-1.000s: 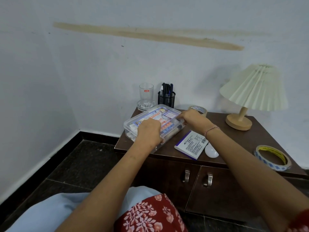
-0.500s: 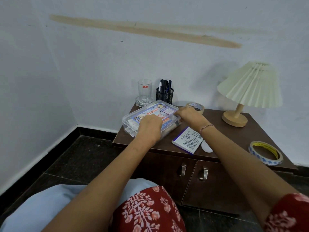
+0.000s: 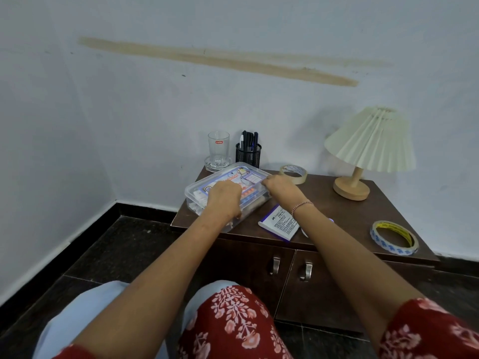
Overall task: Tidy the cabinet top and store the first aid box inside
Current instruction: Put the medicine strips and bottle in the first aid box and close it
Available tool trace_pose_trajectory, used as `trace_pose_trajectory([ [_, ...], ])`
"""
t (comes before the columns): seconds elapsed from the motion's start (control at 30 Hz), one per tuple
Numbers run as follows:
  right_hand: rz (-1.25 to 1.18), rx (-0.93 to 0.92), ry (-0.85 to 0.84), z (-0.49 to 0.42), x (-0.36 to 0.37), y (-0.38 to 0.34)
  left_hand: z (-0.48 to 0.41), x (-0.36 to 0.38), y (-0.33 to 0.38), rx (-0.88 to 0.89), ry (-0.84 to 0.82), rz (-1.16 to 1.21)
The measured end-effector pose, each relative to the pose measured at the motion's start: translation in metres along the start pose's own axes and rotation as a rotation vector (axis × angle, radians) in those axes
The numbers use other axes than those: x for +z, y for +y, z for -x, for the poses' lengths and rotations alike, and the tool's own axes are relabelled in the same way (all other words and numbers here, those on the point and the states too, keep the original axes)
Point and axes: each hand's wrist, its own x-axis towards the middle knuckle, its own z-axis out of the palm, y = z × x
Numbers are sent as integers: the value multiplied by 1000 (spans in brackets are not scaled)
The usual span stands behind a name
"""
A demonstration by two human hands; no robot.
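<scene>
Dark cabinet top (image 3: pixel 337 211): first aid box (image 3: pixel 202 193) sits left of the lamp (image 3: pixel 370 143), left hand (image 3: pixel 224 200) and right hand (image 3: pixel 278 187) both curled onto its lid (cabinet doors (image 3: pixel 324 281) closed below the lamp); storing and tidying both remain.

Cabinet top (image 3: pixel 337 211) holds first aid box (image 3: pixel 199 193), booklet (image 3: pixel 280 225), lamp (image 3: pixel 363 151)

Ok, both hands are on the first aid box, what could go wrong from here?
The glass and pen holder stand close behind the first aid box; tipping it back could knock them.
The left hand and right hand are both on it while the cabinet doors are shut, so opening one likely means a shaky one-handed hold.
</scene>
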Motion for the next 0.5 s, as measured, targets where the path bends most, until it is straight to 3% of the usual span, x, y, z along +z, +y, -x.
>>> trace_pose_trajectory([
  [0.5, 14, 38, 43, -8, 1, -7, -11, -4, -7, 70, -13, -20],
])
